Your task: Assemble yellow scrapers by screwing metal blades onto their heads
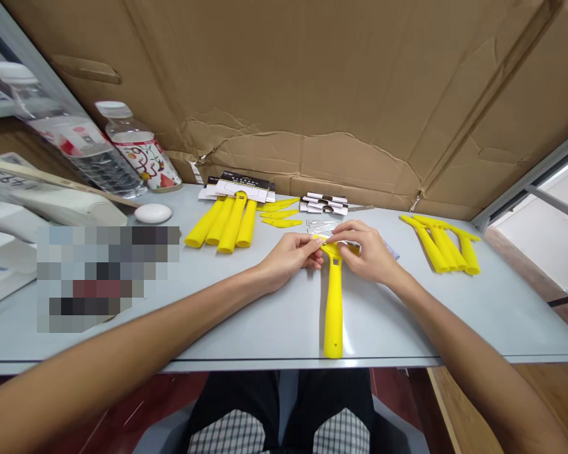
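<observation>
A yellow plastic scraper (334, 309) lies before me with its hollow handle toward the table's front edge. My left hand (296, 255) is closed, pinching the left end of its head between thumb and fingers. Curled over the right part of the head is my right hand (366, 252), its fingertips beside a small metal screw (324, 242). Part of the head is hidden by my fingers. Just beyond my hands lie thin metal blades (319, 226) and several yellow blade covers (281, 223).
Several yellow scrapers with cards (234, 224) lie at left. More yellow handles (442, 243) are at right. Folded black-and-white cards (324, 203) sit at the back, near a cardboard wall (288, 82). Two bottles (142, 151) and a white spoon (153, 213) stand and lie left.
</observation>
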The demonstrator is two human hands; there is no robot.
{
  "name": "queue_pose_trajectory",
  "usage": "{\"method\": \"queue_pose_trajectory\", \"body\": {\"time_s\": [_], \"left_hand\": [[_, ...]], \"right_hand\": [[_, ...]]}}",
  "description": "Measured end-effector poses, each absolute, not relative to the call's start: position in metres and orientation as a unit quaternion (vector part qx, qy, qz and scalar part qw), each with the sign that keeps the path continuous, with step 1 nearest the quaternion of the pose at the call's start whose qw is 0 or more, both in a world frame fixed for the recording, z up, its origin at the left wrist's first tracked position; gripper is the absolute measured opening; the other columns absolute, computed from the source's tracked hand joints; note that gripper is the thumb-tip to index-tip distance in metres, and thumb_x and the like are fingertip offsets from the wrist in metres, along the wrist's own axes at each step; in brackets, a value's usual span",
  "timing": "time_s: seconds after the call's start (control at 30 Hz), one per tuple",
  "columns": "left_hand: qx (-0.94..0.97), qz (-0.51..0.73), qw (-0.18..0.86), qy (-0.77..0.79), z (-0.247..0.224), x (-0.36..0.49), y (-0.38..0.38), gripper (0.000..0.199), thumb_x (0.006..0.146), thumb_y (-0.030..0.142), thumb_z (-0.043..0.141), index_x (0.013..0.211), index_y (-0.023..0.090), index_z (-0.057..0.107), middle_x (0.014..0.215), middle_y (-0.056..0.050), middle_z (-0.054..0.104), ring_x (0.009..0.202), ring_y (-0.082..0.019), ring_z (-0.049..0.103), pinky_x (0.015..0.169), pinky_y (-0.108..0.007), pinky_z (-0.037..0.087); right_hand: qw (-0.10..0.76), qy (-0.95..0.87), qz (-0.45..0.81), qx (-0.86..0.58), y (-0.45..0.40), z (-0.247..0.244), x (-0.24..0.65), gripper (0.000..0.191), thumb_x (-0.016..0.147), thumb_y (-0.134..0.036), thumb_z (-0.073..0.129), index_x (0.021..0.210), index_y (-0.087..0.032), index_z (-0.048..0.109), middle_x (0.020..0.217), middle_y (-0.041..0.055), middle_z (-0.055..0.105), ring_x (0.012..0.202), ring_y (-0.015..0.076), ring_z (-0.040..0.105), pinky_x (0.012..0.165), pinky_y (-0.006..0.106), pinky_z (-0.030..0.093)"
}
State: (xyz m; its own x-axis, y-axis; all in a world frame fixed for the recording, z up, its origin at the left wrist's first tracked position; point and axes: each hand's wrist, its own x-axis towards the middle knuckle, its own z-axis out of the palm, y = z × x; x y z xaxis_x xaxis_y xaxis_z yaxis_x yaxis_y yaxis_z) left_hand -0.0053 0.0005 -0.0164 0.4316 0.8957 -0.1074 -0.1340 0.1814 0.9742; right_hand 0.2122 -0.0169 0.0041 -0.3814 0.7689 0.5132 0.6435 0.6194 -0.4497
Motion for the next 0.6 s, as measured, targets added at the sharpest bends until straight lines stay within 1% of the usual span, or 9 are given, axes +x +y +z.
{"method": "queue_pose_trajectory", "body": {"time_s": [0.2,0.3,0.37,0.43,0.5,0.53,0.6], "left_hand": [[0.516,0.384,0.673,0.366,-0.017,-0.006,0.001,0.041,0.085,0.049,0.09,0.084,0.011,0.077,0.077,-0.007,0.072,0.071,-0.014,0.068,0.071,-0.029,0.057],[0.508,0.383,0.675,0.374,-0.016,-0.005,0.0,0.037,0.088,0.045,0.088,0.083,0.011,0.076,0.076,-0.007,0.072,0.07,-0.014,0.068,0.07,-0.029,0.058],[0.504,0.381,0.675,0.381,-0.015,-0.004,0.0,0.033,0.091,0.041,0.086,0.081,0.011,0.075,0.076,-0.007,0.073,0.069,-0.014,0.068,0.07,-0.028,0.058],[0.502,0.379,0.673,0.389,-0.014,-0.003,0.0,0.03,0.094,0.037,0.083,0.081,0.011,0.074,0.076,-0.007,0.073,0.069,-0.014,0.068,0.07,-0.028,0.058],[0.5,0.378,0.672,0.395,-0.013,-0.003,0.0,0.028,0.096,0.034,0.08,0.081,0.011,0.074,0.076,-0.007,0.073,0.069,-0.014,0.068,0.07,-0.028,0.058],[0.499,0.378,0.671,0.398,-0.013,-0.003,0.0,0.028,0.097,0.033,0.08,0.081,0.011,0.074,0.076,-0.007,0.072,0.069,-0.014,0.068,0.07,-0.028,0.058],[0.498,0.378,0.67,0.4,-0.012,-0.003,0.0,0.027,0.098,0.032,0.078,0.082,0.011,0.074,0.076,-0.007,0.072,0.069,-0.014,0.068,0.071,-0.028,0.059]], "right_hand": [[0.356,-0.836,0.078,-0.41,-0.018,0.003,0.212,0.034,0.091,-0.01,0.058,0.102,-0.026,0.086,0.116,0.0094,0.078,0.107,0.0283,0.073,0.096,0.049,0.057],[0.362,-0.83,0.078,-0.416,-0.018,0.01,0.215,0.032,0.092,-0.012,0.059,0.105,-0.025,0.085,0.118,0.0096,0.078,0.11,0.0285,0.073,0.099,0.049,0.056],[0.361,-0.818,0.094,-0.438,-0.018,0.019,0.222,0.029,0.093,-0.014,0.06,0.107,-0.024,0.084,0.116,0.0091,0.079,0.108,0.0273,0.073,0.095,0.045,0.057],[0.338,-0.793,0.142,-0.486,-0.016,0.028,0.232,0.024,0.095,-0.02,0.062,0.108,-0.023,0.082,0.111,0.0073,0.081,0.097,0.0246,0.074,0.085,0.04,0.058],[0.3,-0.762,0.219,-0.531,-0.013,0.035,0.243,0.02,0.098,-0.03,0.066,0.107,-0.023,0.082,0.101,0.0058,0.082,0.085,0.0219,0.074,0.076,0.036,0.057],[0.279,-0.747,0.261,-0.544,-0.011,0.037,0.248,0.021,0.099,-0.037,0.067,0.105,-0.022,0.081,0.095,0.0054,0.082,0.081,0.021,0.073,0.073,0.035,0.056],[0.246,-0.722,0.336,-0.552,-0.008,0.038,0.254,0.03,0.1,-0.049,0.069,0.099,-0.021,0.081,0.082,0.0046,0.078,0.073,0.0193,0.07,0.066,0.032,0.054]]}}
